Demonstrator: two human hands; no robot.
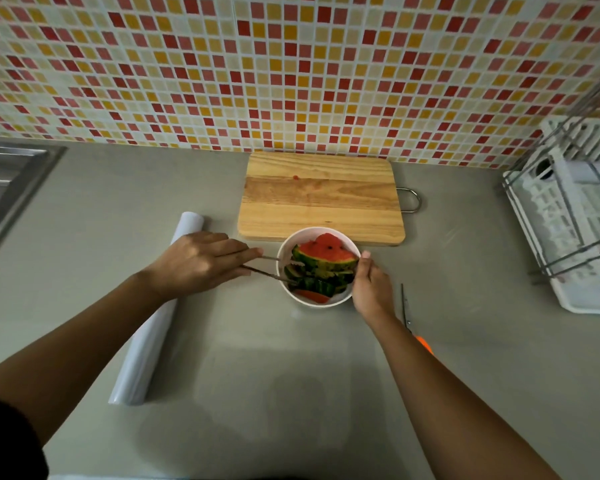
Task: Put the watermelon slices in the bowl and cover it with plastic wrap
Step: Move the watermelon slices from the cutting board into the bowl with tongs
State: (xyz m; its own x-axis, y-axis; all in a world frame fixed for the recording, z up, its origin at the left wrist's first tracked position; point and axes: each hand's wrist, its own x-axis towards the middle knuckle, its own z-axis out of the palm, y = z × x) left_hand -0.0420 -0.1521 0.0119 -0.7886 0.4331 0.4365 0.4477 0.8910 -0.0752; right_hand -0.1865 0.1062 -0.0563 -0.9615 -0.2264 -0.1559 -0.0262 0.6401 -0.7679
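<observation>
The left hand [194, 261] is gripping metal tongs [267, 270], whose tips are reaching in among the watermelon slices [323, 263] in the white bowl [284, 251]. The right hand [371, 285] is steadying the bowl at its rim, fingers curled on it. To do this well, I think the tongs should be settling the slices below the rim — then the wrap can be lying flat. The bowl is standing on the grey bench [291, 375] just before the bare cutting board [321, 199] at the tiled wall. The plastic wrap roll [146, 344] is lying to the left, scissors [409, 317] to the right — a sink [7, 181] and a dish rack [568, 216] at the bench ends.
</observation>
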